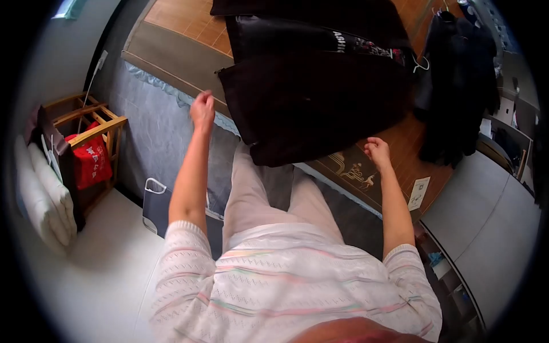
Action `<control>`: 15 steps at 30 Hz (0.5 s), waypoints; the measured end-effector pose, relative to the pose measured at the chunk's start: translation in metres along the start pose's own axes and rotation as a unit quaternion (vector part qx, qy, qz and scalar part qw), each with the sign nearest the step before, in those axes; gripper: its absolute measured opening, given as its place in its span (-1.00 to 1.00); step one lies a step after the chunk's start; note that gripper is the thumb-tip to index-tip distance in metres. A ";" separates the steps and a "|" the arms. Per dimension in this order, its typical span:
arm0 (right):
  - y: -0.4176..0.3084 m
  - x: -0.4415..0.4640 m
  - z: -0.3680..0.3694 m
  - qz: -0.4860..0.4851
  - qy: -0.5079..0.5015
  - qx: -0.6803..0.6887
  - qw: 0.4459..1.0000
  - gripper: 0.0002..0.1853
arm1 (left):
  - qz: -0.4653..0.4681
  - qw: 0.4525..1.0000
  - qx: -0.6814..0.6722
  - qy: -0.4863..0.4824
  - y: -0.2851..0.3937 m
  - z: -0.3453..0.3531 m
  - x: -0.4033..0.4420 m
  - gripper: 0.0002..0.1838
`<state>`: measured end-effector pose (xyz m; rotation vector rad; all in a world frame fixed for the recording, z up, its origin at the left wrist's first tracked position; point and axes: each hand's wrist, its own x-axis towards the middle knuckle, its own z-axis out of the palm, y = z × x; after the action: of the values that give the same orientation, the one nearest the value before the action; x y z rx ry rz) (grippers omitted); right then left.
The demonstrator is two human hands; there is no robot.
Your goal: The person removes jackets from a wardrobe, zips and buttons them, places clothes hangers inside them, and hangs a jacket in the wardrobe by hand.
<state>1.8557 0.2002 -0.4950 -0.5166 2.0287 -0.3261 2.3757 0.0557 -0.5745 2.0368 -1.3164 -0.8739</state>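
Note:
A large dark brown, nearly black cloth garment cover (309, 103) lies spread on the bed, its near edge hanging over the side. A shiny dark strip (280, 41) with white lettering and a coloured print crosses it. Just left of the cover, my left hand (203, 113) is closed, apart from the cloth, and nothing shows in its fingers. My right hand (378, 153), fingers curled together, is by the cover's lower right edge above the patterned mat (354, 171). I see nothing held there. A white hanger hook (421, 64) pokes out at the cover's right side.
Right of the cover lies a black garment (457, 86). A white printed card (419, 192) rests at the mat's near corner. At left stands a wooden rack (97, 123) with a red bag (90, 160) and rolled white bedding (48, 194). A folding chair (157, 203) is behind my left arm.

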 end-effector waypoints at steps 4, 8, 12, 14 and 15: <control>-0.073 0.011 0.072 -0.141 0.016 0.008 0.990 -0.80 | 0.001 1.000 0.027 -0.005 0.052 0.033 0.095 -0.71; -0.159 0.039 0.132 -0.277 0.021 -0.024 0.960 -0.80 | -0.131 0.983 -0.029 -0.127 0.092 0.064 0.129 -0.71; -0.239 0.055 0.188 -0.396 0.101 -0.103 0.907 -0.80 | -0.070 0.980 0.102 -0.156 0.102 0.079 0.141 -0.66; -0.271 0.051 0.213 -0.472 0.122 -0.145 0.861 -0.80 | -0.059 0.972 0.134 -0.183 0.100 0.079 0.146 -0.69; -0.279 0.056 0.230 -0.531 0.140 -0.156 0.821 -0.78 | -0.048 0.968 0.155 -0.190 0.097 0.077 0.147 -0.69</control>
<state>2.0951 -0.0740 -0.5284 -1.9076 1.8704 -0.7625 2.3073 -0.1240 -0.5840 2.2615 -1.6583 -1.2140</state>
